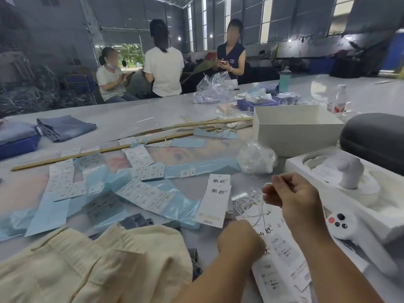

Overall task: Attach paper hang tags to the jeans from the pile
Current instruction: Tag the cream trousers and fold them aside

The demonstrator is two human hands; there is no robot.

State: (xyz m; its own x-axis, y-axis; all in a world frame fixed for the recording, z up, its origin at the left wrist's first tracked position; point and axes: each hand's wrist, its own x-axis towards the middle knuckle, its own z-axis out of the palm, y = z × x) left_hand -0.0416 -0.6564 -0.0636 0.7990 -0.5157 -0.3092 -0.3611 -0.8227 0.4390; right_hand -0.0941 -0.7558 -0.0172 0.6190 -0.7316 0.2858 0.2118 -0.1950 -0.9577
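Note:
My right hand [293,195] is raised above the table and pinches a thin white string [253,200] drawn up from a loose bundle of strings. My left hand [239,239] is curled over long white paper hang tags [282,256] lying at the near right; its fingers are hidden, so its grip is unclear. A second stack of hang tags [215,200] with black handwriting lies just left of the strings. A cream pair of trousers [91,265] is spread at the near left, and folded blue jeans [65,127] sit at the far left.
Sticker sheets [144,193] on light blue backing cover the table's middle, beside long wooden sticks [109,149]. A white open box [293,127], a clear bag [255,158], a tray with a white controller [341,224] and a dark case [376,136] stand right. Three people sit beyond.

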